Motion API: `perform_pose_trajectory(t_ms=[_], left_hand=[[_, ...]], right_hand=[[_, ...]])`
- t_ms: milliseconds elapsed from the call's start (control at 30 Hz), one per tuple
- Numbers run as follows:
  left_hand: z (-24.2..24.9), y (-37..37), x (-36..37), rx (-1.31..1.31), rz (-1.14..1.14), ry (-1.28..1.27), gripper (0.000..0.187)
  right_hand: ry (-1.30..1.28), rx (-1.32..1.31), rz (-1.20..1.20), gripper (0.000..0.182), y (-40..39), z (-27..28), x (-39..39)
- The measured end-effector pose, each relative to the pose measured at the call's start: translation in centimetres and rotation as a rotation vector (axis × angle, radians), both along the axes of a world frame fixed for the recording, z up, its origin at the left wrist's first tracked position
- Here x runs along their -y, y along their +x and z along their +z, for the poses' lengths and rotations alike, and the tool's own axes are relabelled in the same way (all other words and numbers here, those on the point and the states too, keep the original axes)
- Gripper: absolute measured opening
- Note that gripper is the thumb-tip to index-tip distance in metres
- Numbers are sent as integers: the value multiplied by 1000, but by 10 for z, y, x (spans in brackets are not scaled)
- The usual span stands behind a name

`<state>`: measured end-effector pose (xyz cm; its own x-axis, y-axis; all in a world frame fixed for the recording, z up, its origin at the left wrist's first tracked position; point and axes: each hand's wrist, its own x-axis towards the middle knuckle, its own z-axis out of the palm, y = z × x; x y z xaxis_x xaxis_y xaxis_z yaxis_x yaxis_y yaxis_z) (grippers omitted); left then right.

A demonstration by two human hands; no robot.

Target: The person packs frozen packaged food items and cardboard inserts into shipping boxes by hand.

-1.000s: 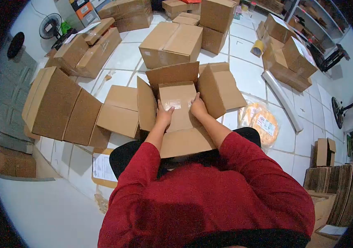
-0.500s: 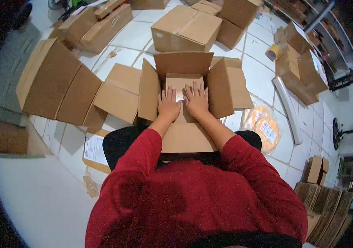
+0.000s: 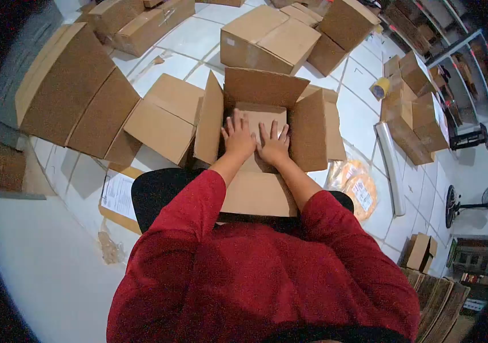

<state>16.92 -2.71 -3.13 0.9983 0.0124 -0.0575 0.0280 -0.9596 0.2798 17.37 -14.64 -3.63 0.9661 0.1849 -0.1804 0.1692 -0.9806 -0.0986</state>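
Observation:
An open cardboard box (image 3: 308, 130) stands between my legs, its flaps raised at the back and both sides. The near flap (image 3: 259, 194) folds down toward me. Both hands reach inside it, palms down on a flat brown cardboard surface (image 3: 262, 114). My left hand (image 3: 239, 138) lies on the left part of that surface, its fingers spread and pointing away from me. Beside it, thumbs close together, my right hand (image 3: 273, 144) rests with fingers apart. Neither hand grasps anything.
Closed cartons lie left (image 3: 161, 117) and behind (image 3: 270, 39). On the right are a tape roll (image 3: 380, 88), a long white roll (image 3: 391, 168) and plastic-wrapped orange round items (image 3: 360, 191). Flattened cardboard (image 3: 435, 300) is stacked lower right. A paper on an envelope (image 3: 119, 197) lies left.
My view has turned and shifted slightly. Inside the box, my right hand has slid left and a little nearer to me, while my left hand sits slightly farther forward.

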Motion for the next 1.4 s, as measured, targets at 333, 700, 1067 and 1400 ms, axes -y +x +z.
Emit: perform_pose_trajectory(t_ms=[333,700,1067,1400], left_hand=[[-47,22,-28,-124,296,-622,75],[-54,27,-34,-164,324,-646,63],[-7,9,-6,63,8,-5,57],[-14,12,-4,-85,-110,81,54]], right_hand=[[129,-150,36,76,-1,10,-9],[318,-77,-209,71,-10,11,-3],[16,110,-103,60,-2,5,-17],[106,-49,9,54,4,2,-8]])
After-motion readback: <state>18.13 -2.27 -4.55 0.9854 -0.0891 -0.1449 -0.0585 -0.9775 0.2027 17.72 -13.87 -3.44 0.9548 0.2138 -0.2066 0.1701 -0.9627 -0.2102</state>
